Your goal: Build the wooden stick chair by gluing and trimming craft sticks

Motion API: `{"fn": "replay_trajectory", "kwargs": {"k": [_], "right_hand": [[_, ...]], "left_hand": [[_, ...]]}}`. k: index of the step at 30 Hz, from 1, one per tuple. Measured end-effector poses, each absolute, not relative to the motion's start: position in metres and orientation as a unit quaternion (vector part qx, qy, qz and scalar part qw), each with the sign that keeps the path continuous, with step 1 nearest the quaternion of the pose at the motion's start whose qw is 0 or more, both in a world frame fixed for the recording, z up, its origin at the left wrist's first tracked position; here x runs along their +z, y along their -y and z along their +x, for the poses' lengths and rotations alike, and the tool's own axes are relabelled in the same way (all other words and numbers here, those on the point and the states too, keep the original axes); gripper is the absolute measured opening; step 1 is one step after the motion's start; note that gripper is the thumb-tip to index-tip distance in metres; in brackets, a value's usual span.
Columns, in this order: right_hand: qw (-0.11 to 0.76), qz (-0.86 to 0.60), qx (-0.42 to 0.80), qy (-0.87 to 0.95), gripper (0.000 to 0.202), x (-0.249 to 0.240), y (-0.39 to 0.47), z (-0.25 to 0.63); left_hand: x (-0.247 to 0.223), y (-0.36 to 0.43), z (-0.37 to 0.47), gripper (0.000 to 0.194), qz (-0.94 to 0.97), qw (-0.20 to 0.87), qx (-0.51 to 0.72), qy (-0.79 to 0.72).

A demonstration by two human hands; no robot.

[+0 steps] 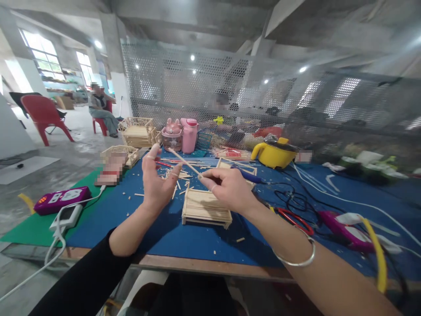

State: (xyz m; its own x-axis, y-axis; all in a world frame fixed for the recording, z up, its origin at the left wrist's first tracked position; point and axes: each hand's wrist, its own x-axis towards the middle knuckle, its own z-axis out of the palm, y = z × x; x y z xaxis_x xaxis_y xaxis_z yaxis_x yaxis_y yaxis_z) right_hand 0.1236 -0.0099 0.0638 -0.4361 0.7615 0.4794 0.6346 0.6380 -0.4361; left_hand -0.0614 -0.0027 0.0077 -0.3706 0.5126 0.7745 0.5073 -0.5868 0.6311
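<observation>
My right hand pinches one end of a thin wooden stick, which slants up and left toward my other hand. With fingers apart and raised, my left hand is near the stick's far end and holds nothing. Below and between the hands, a small slatted wooden model stands on the blue mat. Loose short sticks lie scattered behind it. A blue-handled glue gun rests beyond my right hand, partly hidden, beside a small wooden frame.
Finished-looking wooden models stand at the back left, beside a pink bottle. A yellow pot sits at the back right. Purple power strips, black cables and red-handled pliers lie about. Another person sits far left.
</observation>
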Motion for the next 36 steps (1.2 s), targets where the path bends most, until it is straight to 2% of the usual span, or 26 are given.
{"fn": "replay_trajectory", "kwargs": {"k": [2,4,6,8,11,13,14,17,19,25,27,30,33,36], "right_hand": [[0.384,-0.414,0.227,0.794,0.020,0.063,0.024,0.118],[0.403,-0.394,0.313,0.764,0.020,0.059,0.039,0.113],[0.406,-0.380,0.348,0.755,0.023,0.053,0.052,0.113],[0.392,-0.390,0.327,0.766,0.027,0.047,0.059,0.122],[0.367,-0.459,0.198,0.785,0.033,0.036,0.057,0.156],[0.352,-0.536,0.097,0.761,0.028,0.028,0.048,0.187],[0.315,-0.578,0.073,0.749,0.026,0.023,0.042,0.202],[0.141,-0.654,0.044,0.742,0.026,0.008,0.027,0.231],[0.077,-0.662,0.035,0.745,0.029,0.001,0.023,0.235],[0.043,-0.666,0.026,0.744,0.007,-0.003,0.022,0.219],[0.075,-0.673,0.036,0.735,0.008,0.001,0.020,0.221],[0.213,-0.659,0.103,0.715,0.011,0.008,0.023,0.232],[0.380,-0.623,0.260,0.632,0.021,0.021,0.033,0.246],[0.485,-0.565,0.392,0.540,0.036,0.036,0.050,0.255]], "left_hand": [[0.007,0.016,-0.048,0.055,0.551,0.175,0.709,-0.405],[0.005,0.031,-0.034,0.041,0.579,0.365,0.632,-0.363],[0.006,0.043,-0.024,0.035,0.577,0.450,0.593,-0.337],[0.013,0.048,-0.020,0.030,0.537,0.479,0.611,-0.330],[0.037,0.041,-0.025,0.029,0.470,0.494,0.663,-0.308],[0.053,0.029,-0.030,0.027,0.498,0.515,0.638,-0.281],[0.057,0.022,-0.031,0.028,0.524,0.522,0.611,-0.281],[0.053,0.005,-0.028,0.031,0.584,0.491,0.557,-0.329],[0.038,0.000,-0.023,0.034,0.589,0.493,0.533,-0.356],[0.011,0.006,-0.021,0.038,0.593,0.540,0.488,-0.344],[0.013,0.009,-0.023,0.037,0.578,0.562,0.488,-0.333],[0.016,0.012,-0.025,0.035,0.553,0.589,0.498,-0.314],[0.017,0.014,-0.023,0.033,0.530,0.609,0.514,-0.290],[0.018,0.015,-0.023,0.027,0.484,0.644,0.522,-0.279]]}}
